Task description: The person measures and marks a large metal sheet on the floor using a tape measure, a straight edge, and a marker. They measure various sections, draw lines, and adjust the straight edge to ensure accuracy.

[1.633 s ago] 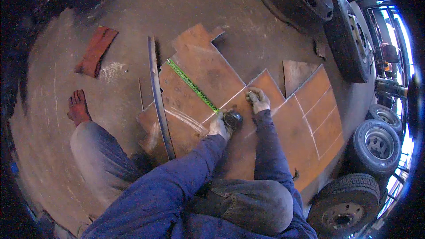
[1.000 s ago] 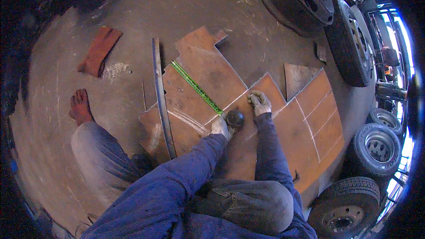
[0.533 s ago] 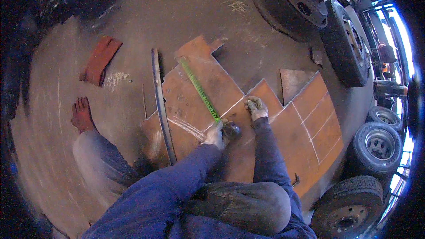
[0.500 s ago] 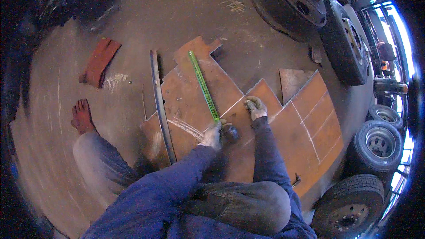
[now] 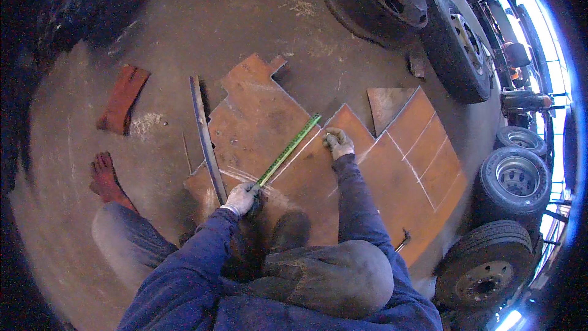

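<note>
A rust-brown steel plate (image 5: 367,190) with a stepped, cut-out far edge and white chalk lines lies on the floor before me. My left hand (image 5: 243,197), in a pale glove, is closed round the near end of a green tape measure (image 5: 289,151). The tape's blade slants away to the right, just beside a chalk line, its far end by the plate's notched edge. My right hand (image 5: 338,143), also gloved, rests near that edge with curled fingers pressed together. What they pinch, if anything, is too small to make out.
A narrow metal strip (image 5: 207,140) lies along the plate's left side. Further left are a red glove (image 5: 108,176) and a flat red piece (image 5: 123,99). A small dark tool (image 5: 402,241) sits on the plate's near right. Tyres (image 5: 513,172) and a wheel rim (image 5: 373,3) stand right.
My left hand has moved left and nearer to me, and the tape has swung from leaning left to slanting right along the chalk line. My right hand stays near the plate's edge.
</note>
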{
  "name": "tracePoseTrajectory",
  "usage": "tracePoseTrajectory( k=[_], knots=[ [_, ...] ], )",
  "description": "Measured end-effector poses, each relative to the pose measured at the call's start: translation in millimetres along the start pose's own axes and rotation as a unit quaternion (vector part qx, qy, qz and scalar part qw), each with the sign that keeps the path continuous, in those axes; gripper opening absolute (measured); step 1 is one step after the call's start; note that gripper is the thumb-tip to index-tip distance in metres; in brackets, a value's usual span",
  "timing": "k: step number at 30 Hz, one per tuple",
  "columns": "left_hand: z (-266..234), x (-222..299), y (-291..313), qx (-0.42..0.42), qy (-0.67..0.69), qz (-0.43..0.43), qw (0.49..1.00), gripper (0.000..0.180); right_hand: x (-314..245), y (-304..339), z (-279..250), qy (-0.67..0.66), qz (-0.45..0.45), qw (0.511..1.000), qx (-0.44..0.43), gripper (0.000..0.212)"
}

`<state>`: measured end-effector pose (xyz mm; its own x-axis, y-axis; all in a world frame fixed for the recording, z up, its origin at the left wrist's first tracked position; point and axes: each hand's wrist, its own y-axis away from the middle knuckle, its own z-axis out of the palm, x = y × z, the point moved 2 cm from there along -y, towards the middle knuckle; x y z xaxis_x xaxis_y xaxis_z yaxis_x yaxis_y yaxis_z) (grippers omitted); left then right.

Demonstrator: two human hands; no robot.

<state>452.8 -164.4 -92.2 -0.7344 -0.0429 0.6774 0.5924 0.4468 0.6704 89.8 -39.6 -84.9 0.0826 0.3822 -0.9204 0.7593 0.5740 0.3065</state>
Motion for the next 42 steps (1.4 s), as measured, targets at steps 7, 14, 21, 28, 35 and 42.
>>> tracePoseTrajectory(
  k=[7, 14, 21, 28, 35, 42],
  knots=[
    [-5, -12, 10, -0.022, -0.056, -0.044, 0.997, 0.038, -10, 5, 5, 0.017, 0.024, 1.000, 0.000, 0.021],
    [-4, -10, 13, -0.045, -0.031, -0.058, 0.997, 0.038, 2, -4, -2, -0.010, 0.016, 1.000, 0.010, 0.021],
    [-5, -24, 3, -0.058, -0.100, -0.067, 0.991, 0.047, -14, 5, 6, 0.013, 0.047, 0.999, -0.001, 0.024],
    [-4, -20, 4, -0.060, -0.093, -0.073, 0.991, 0.047, -12, 3, 6, 0.001, 0.033, 0.999, -0.003, 0.023],
    [3, -23, 10, -0.064, 0.015, -0.046, 0.997, 0.044, -19, -14, 2, 0.029, 0.019, 0.999, 0.022, 0.017],
    [4, -21, 12, -0.092, -0.041, -0.040, 0.994, 0.048, -46, -19, 24, 0.374, -0.112, 0.921, 0.014, 0.010]
  ],
)
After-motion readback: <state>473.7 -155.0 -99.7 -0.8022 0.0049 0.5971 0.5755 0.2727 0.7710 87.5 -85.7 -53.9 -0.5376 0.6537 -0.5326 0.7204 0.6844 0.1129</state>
